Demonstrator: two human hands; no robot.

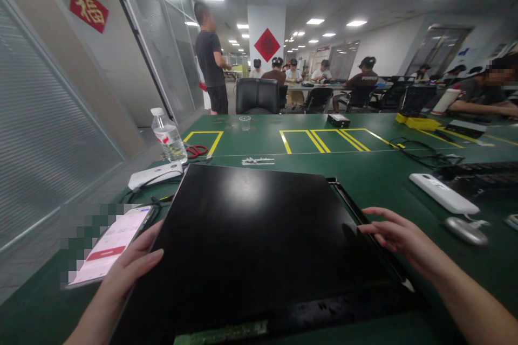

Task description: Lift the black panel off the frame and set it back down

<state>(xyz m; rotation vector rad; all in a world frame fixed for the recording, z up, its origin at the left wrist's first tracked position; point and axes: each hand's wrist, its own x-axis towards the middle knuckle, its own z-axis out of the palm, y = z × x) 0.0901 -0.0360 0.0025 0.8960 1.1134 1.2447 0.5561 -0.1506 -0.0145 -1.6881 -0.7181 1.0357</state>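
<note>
A large flat black panel lies on the green table in front of me, with a strip of green circuit board showing at its near edge. My left hand grips the panel's left edge, thumb on top. My right hand rests at the panel's right edge with fingers stretched out flat, touching a thin black frame strip beside the panel. A phone with a lit screen lies just left of my left hand.
A water bottle, red scissors and a white power strip sit at the left. Another white power strip, a grey mouse-like object and black cables lie right. People sit at tables beyond; one person stands.
</note>
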